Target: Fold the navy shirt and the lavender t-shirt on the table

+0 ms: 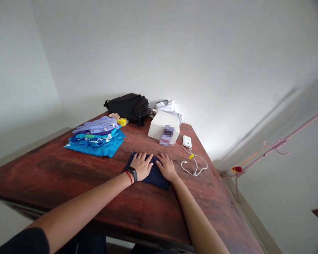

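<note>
A folded dark navy cloth (153,175) lies on the reddish wooden table (69,176). My left hand (142,165) rests flat on its left part, fingers stretched out; a black band and a red string sit on that wrist. My right hand (166,167) lies flat on the cloth's right part, fingers spread. Both palms press down on the fabric and hold nothing.
A stack of folded blue and lilac garments (96,137) lies at the left. A black bag (128,107), white cloth (168,106) and a white box (164,131) stand at the back. A white power bank with cable (190,151) lies right of my hands.
</note>
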A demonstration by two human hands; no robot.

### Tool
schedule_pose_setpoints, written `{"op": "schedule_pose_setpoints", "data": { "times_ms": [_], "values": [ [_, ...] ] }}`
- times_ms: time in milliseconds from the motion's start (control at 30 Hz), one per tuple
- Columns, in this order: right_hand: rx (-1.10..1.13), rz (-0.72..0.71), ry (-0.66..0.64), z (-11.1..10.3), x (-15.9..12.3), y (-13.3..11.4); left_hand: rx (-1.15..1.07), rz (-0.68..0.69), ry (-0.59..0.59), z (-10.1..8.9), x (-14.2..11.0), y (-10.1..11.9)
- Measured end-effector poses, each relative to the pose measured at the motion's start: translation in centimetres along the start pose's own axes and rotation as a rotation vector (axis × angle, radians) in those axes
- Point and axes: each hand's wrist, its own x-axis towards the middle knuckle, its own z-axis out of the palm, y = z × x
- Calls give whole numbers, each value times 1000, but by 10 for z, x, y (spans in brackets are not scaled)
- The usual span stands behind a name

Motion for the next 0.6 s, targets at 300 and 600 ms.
{"op": "schedule_pose_setpoints", "data": {
  "times_ms": [300,600],
  "values": [
    [146,-48,100,3,-6,6,-44,11,-12,-4,-4,-6],
    [169,-93,137,5,-5,8,-83,-14,-61,-13,-7,-8]
  ]
}}
